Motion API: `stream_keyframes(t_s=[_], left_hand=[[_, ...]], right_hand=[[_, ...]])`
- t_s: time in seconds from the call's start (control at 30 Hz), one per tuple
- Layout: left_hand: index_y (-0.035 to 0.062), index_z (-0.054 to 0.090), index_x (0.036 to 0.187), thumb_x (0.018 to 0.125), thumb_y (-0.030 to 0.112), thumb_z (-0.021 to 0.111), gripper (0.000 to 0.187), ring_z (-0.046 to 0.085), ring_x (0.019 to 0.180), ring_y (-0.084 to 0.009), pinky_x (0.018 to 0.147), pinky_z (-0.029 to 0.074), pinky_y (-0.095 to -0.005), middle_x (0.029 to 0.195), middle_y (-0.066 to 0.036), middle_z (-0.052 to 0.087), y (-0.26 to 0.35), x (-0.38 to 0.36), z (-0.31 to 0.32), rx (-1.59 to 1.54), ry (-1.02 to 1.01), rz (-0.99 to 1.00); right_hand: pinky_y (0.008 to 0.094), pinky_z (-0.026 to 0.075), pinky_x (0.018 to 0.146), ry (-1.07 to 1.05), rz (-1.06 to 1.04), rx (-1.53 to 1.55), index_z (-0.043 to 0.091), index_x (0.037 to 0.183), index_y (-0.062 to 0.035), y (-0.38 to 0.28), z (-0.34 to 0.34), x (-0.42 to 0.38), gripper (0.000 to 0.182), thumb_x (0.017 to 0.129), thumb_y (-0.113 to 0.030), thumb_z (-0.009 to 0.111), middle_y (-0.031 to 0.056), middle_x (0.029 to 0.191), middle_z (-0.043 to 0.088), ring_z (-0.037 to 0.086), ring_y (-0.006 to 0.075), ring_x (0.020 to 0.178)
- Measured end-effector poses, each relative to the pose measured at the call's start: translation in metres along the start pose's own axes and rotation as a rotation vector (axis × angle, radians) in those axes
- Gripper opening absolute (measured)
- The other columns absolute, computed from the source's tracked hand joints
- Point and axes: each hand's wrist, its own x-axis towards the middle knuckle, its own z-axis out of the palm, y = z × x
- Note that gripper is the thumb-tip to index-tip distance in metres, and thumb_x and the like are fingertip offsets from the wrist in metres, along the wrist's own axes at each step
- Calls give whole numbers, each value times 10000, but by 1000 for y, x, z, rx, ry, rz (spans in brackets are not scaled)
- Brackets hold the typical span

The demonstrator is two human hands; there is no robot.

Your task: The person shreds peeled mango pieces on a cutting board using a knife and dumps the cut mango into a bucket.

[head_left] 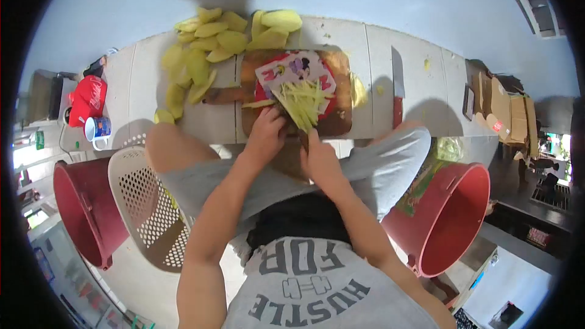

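Observation:
A wooden board (344,85) lies on the tiled surface with a red, cartoon-printed sheet or plate (286,70) on it. Thin yellow-green strips (304,100) are heaped over its lower right part. At the heap's lower left, the fingers of my left hand (267,134) are drawn together; what they hold is hidden. My right hand (322,161) is closed around a brown handle (304,139), seemingly a knife's, just below the strips. The blade cannot be made out among them.
Peeled yellow slices (207,42) lie at the upper left. A red-handled knife (398,79) rests right of the board. A blue cup (97,129) stands far left. Red tubs (91,213) flank my legs, with a perforated basket (149,207) at the left. Cardboard (499,109) is far right.

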Motion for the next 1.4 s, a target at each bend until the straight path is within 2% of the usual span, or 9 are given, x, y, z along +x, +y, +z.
stream_keyframes(t_s=[0.27, 0.53, 0.67, 0.77, 0.87, 0.93, 1.2, 1.27, 1.4], left_hand=[[-14, 632, 867, 725, -36, 678, 151, 571, 978, -375, 839, 510, -461, 1006, -151, 596, 0, -6, 1, 4, -28, 22], [0, 664, 878, 723, -29, 689, 161, 581, 962, -354, 831, 518, -444, 986, -135, 616, -8, -5, 5, -31, -17, 34], [2, 696, 944, 726, -46, 705, 223, 611, 934, -361, 804, 521, -437, 982, -134, 639, -3, -6, 0, -32, -16, 35], [7, 642, 843, 720, -30, 689, 137, 582, 933, -354, 813, 518, -443, 983, -134, 621, -2, -6, 1, -76, 16, 24], [6, 644, 862, 714, -33, 688, 159, 580, 937, -360, 814, 517, -442, 1002, -135, 626, -9, 1, 3, -11, 23, 43], [7, 639, 869, 701, -36, 690, 181, 582, 947, -365, 819, 516, -445, 999, -139, 622, -4, -6, 0, -73, 12, 43], [6, 661, 911, 703, -36, 720, 221, 600, 943, -361, 809, 522, -440, 981, -142, 622, -13, -8, 2, -75, 13, 103], [6, 678, 939, 714, -38, 740, 237, 620, 934, -358, 797, 531, -434, 977, -145, 631, -13, -8, 3, -61, 5, 97], [2, 648, 883, 679, -33, 703, 214, 584, 949, -362, 814, 516, -446, 978, -144, 608, -19, -13, 4, -75, -9, 83]], right_hand=[[597, 498, 625, -3, -66, 27, 429, 1068, -22, -8, -18, -16, 256, 942, -143, 616, 301, 740, 638, 639, 510, 715], [604, 493, 620, 18, -35, 63, 424, 1085, -13, 2, 2, -8, 257, 963, -154, 601, 321, 750, 636, 640, 525, 735], [608, 488, 620, -39, 21, 60, 424, 1098, -12, -22, -23, -19, 267, 956, -146, 607, 334, 754, 630, 634, 532, 740], [609, 484, 618, -34, 10, 59, 426, 1104, -10, -18, -16, -19, 269, 949, -133, 609, 335, 747, 626, 632, 530, 736], [609, 487, 625, 55, -48, 70, 427, 1112, -7, -2, 3, -2, 279, 941, -125, 613, 329, 746, 628, 634, 527, 738], [592, 529, 673, 22, 3, 16, 437, 1106, 1, -4, 6, -11, 292, 924, -119, 632, 314, 767, 655, 658, 510, 759], [591, 529, 674, -9, 23, 47, 434, 1061, -4, -23, -19, -26, 259, 937, -132, 621, 308, 764, 655, 662, 504, 765], [619, 483, 653, 11, -6, 109, 430, 1073, -3, -18, -17, -28, 264, 934, -123, 619, 342, 766, 626, 631, 539, 759], [627, 480, 653, 41, 5, 78, 435, 1080, 2, -9, 5, -25, 265, 936, -129, 615, 350, 774, 625, 626, 547, 753]])
